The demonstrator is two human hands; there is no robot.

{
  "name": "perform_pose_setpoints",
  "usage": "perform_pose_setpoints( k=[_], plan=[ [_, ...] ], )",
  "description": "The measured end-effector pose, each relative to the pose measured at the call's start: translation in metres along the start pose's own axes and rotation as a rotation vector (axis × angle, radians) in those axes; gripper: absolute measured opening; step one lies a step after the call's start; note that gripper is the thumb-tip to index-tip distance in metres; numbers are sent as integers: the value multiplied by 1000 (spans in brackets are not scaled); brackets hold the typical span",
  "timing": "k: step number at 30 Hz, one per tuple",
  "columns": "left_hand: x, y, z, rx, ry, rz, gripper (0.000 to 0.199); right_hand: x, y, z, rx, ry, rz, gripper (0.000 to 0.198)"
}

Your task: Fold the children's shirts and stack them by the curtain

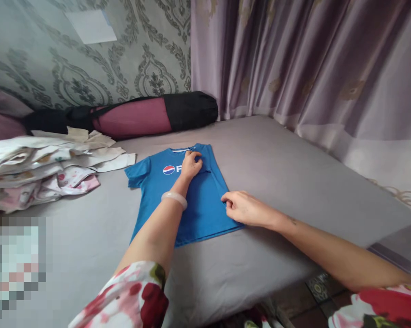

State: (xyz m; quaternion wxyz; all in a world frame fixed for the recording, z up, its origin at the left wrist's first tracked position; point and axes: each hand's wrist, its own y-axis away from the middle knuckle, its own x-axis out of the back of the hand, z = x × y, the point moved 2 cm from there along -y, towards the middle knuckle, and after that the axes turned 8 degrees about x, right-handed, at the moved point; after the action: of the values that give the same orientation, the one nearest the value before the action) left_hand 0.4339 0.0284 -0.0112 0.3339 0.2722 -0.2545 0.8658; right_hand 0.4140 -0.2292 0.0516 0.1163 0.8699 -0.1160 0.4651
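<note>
A blue T-shirt with a round red, white and blue logo lies on the grey bed sheet. Its right side is folded inward, with that sleeve lying over the chest, while the left sleeve sticks out flat. Near the collar, my left hand has its fingers closed on the folded cloth and covers part of the white lettering. My right hand pinches the shirt's right edge, a little above the hem. A pale bangle circles my left wrist.
Stacked white and pink printed clothes lie at the left. Behind them, a long black and maroon bag rests along the patterned wall. Purple curtains hang at the right. The bed's front edge drops to a tiled floor.
</note>
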Motion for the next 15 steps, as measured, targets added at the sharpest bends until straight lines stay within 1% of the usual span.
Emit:
perform_pose_setpoints(
  k=[2, 3, 4, 5, 8, 9, 10, 12, 15],
  plan=[
    [0, 0, 0, -3, -3, 1, 30, 2, -4, 7, -51, -188, -49, 32],
    [0, 0, 0, -7, -3, 1, 30, 4, -5, 9, -56, -237, -62, 30],
    [0, 0, 0, -11, -2, 2, 29, 5, -6, 11, -42, -237, -40, 28],
    [0, 0, 0, -16, 0, 6, 29, 7, -7, 12, -15, -188, 16, 27],
    [0, 0, -1, -28, 9, 17, 28, 7, -8, 12, 116, 74, 234, 35],
    [0, 0, -1, -31, 13, 19, 28, 3, -8, 12, 157, 150, 264, 38],
    [0, 1, -1, -34, 17, 19, 28, -1, -8, 12, 190, 212, 259, 42],
    [0, 1, -1, -39, 24, 20, 29, -12, -7, 14, 222, 299, 185, 52],
    [1, 0, -1, -45, 39, 27, 30, -22, -6, 17, 204, 354, 69, 59]
  ],
)
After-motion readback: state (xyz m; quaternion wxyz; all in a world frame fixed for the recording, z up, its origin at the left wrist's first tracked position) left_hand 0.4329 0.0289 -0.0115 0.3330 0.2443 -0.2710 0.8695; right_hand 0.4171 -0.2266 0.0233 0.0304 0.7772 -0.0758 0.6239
